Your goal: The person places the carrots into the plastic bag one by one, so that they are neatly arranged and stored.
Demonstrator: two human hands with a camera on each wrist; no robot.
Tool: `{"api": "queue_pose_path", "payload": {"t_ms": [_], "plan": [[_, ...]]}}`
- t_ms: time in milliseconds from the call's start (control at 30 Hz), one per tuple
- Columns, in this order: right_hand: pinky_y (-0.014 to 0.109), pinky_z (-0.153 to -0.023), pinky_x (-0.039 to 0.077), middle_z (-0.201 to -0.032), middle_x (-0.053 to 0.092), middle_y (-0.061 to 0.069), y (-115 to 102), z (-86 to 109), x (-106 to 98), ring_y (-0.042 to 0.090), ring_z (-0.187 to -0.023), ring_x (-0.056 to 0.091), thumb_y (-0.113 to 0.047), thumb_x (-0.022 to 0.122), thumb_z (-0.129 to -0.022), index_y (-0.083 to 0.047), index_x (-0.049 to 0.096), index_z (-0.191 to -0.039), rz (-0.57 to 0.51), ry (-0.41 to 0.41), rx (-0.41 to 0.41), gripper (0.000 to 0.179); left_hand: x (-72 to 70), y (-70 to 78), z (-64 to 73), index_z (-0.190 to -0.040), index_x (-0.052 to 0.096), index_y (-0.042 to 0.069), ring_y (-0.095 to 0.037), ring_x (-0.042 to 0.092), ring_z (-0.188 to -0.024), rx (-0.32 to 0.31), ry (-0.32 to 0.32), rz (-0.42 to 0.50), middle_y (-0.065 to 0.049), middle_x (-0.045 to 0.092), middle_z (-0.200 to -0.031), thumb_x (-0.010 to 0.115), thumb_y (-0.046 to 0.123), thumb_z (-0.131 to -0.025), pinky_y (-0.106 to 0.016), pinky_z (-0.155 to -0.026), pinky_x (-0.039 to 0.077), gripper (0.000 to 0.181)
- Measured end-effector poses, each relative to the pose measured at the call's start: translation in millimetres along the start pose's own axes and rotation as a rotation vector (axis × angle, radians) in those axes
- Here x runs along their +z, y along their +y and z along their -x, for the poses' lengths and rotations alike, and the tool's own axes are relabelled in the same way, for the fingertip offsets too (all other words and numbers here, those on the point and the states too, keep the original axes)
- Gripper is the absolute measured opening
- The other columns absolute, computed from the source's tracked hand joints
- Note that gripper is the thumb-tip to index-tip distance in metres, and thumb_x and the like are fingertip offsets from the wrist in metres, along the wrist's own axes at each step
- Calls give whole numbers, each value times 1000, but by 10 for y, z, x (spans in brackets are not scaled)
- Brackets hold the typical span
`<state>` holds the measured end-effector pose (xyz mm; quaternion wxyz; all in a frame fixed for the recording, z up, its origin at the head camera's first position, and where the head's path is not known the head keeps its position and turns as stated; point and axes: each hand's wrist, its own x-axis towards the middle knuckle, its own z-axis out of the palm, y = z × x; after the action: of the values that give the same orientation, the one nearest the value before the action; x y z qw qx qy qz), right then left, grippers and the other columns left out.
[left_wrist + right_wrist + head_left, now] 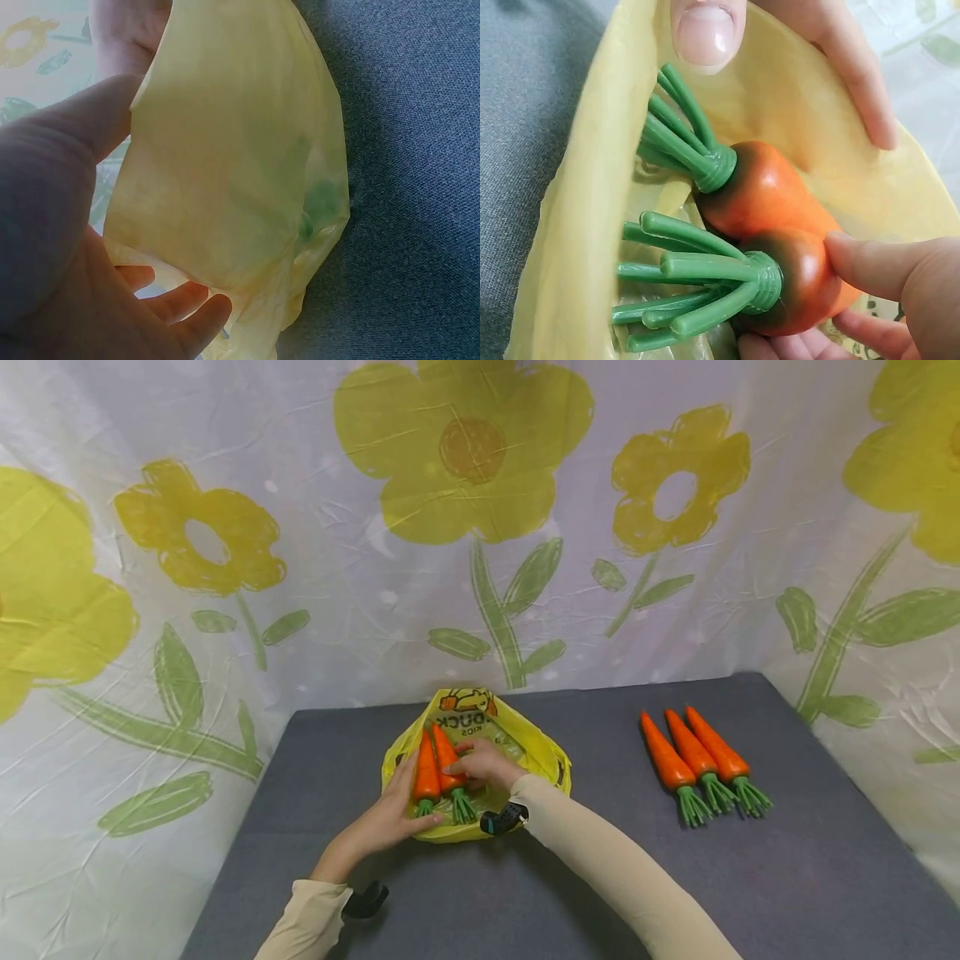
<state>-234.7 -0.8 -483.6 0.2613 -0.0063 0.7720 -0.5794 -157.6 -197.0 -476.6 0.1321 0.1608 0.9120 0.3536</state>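
A yellow plastic bag (538, 745) with printed lettering lies with its mouth held wide on the table. Inside it, two orange carrots (425, 770) with green stem tops lie side by side, tops toward the person. My left hand (388, 817) holds the bag's near left side, its thumb over the rim and its fingers along the wall; the left wrist view shows the yellow film (217, 150) against that hand. Reaching inside, my right hand (489, 763) grips the right-hand carrot (795, 281), thumb on its upper side and fingers beneath. The other carrot (761, 187) lies right against it.
Three more carrots (688, 745) lie in a row on the right of the dark grey table (615, 868), green tops toward the person. A pale cloth curtain (330, 568) with big yellow flowers hangs behind the table and along both sides.
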Motion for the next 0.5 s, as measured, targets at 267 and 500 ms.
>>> {"api": "queue_pose_path", "payload": {"t_ms": [267,500], "plan": [[45,-89,58,-125,59,19,25,-9,-1,23,-96,66,-15,75,-87,-3,55,-136,-29,-1,14,55,-2,-6,0,-159,-9,8,-46,-3,-153,2,-3,-15,-20,-5,-167,73,40,-89,-68,-117,18,114],[44,-87,58,-125,60,19,40,-21,-5,24,-95,67,-14,76,-86,-2,56,-135,-49,0,7,54,-21,14,7,-159,-9,6,-46,-2,-153,-12,-5,-5,-22,-6,-166,73,39,-89,-68,-116,20,113]]}}
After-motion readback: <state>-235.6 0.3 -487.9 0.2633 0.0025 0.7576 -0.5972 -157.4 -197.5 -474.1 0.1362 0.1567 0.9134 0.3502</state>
